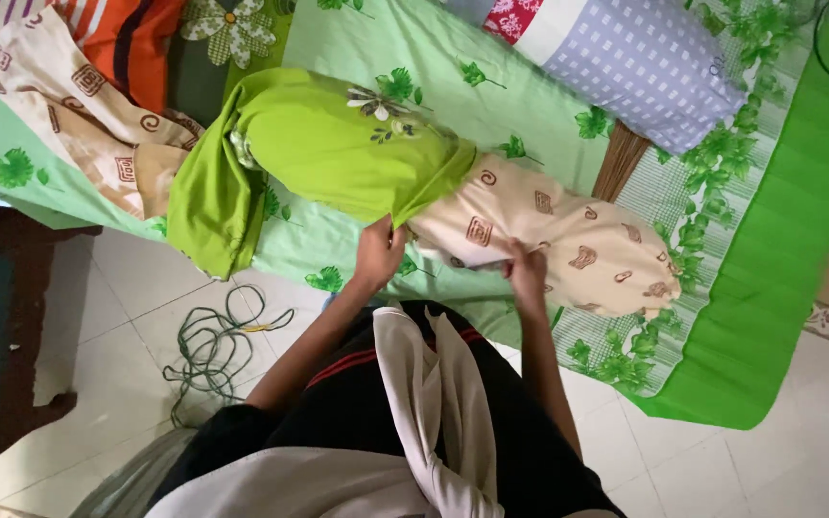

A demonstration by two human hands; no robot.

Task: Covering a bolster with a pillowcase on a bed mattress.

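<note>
Nearest the camera, the person's left hand [377,251] is pinching the hem of the lime-green pillowcase [338,153], its grip clamped on the corner of the open mouth. The right hand [527,273] is pressing on the near end of the cream patterned pillow [549,245]; whether its fingers are closed on the fabric cannot be told, since the hand is blurred.

The pillow is lying across the bed [750,288], its far-left part already sitting inside the green case. It is looking soft, light and squashy, so it is likely giving under any squeeze rather than sliding stiffly. The case is thin and limp, probably bunching easily; the hem edges at the mouth seem the best places to take hold, with the pillow gripped at its corners.

Farther off, a checked lavender pillow [645,67] is resting on the bed, and a green cable [213,345] is lying coiled on the tiled floor [779,460].
</note>
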